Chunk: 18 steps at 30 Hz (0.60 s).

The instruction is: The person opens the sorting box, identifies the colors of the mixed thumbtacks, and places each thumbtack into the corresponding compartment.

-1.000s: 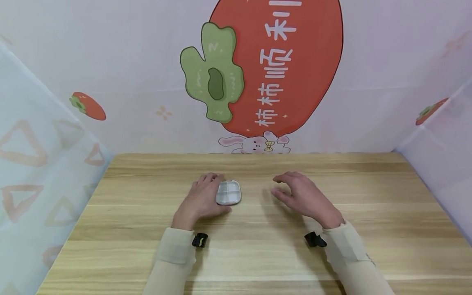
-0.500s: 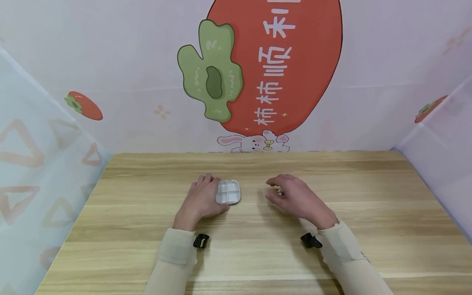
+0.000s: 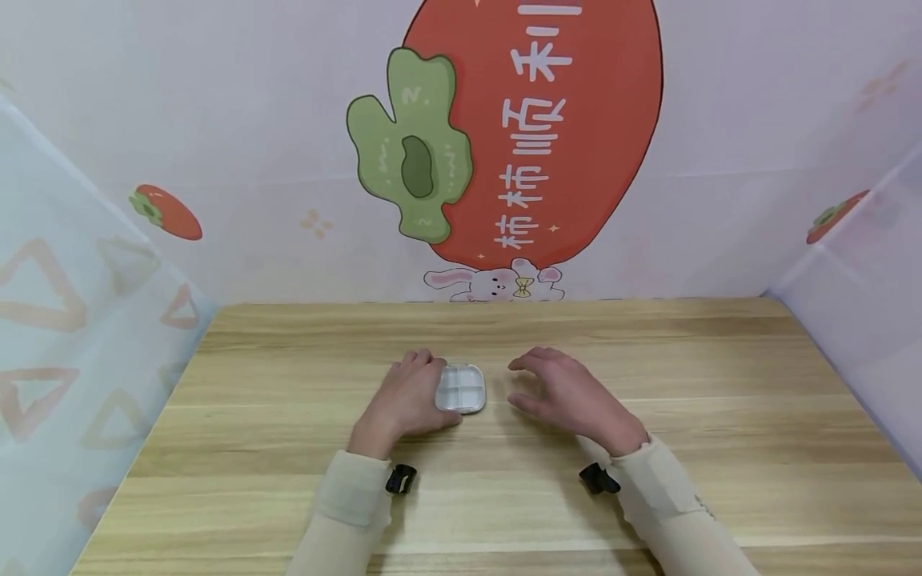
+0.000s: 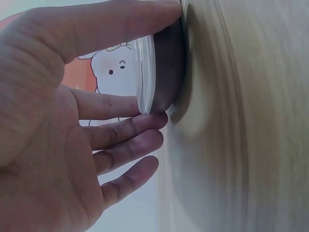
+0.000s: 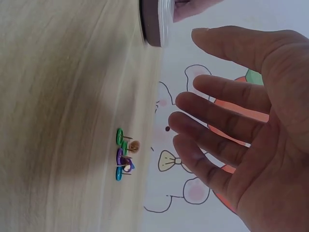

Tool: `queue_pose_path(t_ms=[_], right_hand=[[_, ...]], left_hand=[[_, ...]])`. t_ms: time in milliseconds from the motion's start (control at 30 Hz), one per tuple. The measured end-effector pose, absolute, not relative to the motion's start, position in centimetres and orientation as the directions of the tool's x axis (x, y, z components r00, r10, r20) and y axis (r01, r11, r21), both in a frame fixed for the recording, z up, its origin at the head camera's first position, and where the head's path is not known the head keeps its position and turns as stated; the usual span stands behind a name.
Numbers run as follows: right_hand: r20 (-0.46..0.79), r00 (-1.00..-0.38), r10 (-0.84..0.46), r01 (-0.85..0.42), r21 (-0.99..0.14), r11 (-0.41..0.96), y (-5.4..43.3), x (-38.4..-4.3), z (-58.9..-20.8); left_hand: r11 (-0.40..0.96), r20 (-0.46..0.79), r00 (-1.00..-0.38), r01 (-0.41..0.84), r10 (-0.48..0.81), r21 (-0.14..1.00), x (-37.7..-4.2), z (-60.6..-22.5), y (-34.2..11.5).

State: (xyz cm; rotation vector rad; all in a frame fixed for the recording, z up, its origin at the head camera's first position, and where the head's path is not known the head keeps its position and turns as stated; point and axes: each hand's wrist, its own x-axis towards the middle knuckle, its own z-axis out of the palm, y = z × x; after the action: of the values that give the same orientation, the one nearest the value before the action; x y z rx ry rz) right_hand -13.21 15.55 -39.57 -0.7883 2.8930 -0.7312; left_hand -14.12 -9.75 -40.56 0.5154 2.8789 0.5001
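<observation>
Fingers of the left hand [image 3: 406,398], bent around a small box [image 3: 461,389], pinching it from 2 sides: thumb on the near edge, fingertips on the far edge. Box with round corners, see-through lid on top, 4 little rooms inside, dark brown underneath. Held lid up, between the 2 hands, over the middle of the wooden table [image 3: 504,512]. Touching the wood or just above it: cannot tell. Right hand [image 3: 572,394] wide, thumb well away from the fingers, fingers a bit bent and spread. Near the box, to the right of it, with a gap between.

Near the right hand, on the table, a tiny heap of thumbtacks [image 5: 123,154]: green, purple, blue and light brown, with thin spikes. Easy to see from the right wrist, hidden from the head view.

Farther back along the arms, cream sleeves [image 3: 346,496], with a small black thing [image 3: 401,479] by each cuff. Behind the table, a pale wall [image 3: 252,120] with a big red fruit [image 3: 576,160] and white writing. Just below it, a white bunny [image 3: 497,284] with a yellow bow.
</observation>
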Motion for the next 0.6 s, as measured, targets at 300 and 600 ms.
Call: queue_pose_path(t_ms=[300,600], right_hand=[[0.036,-0.885,-0.464,-0.426,-0.466,0.776,14.8,-12.9,-39.8],[0.03,-0.877,-0.479,-0.44,-0.45,0.777,14.2,-12.8,-40.1]], left_hand=[[0.86,-0.107,-0.908,0.338,0.405,0.382,-13.6,-40.5,-8.7],[0.845,-0.117,-0.885,0.38,0.45,0.376,-13.4,-40.3,-7.8]])
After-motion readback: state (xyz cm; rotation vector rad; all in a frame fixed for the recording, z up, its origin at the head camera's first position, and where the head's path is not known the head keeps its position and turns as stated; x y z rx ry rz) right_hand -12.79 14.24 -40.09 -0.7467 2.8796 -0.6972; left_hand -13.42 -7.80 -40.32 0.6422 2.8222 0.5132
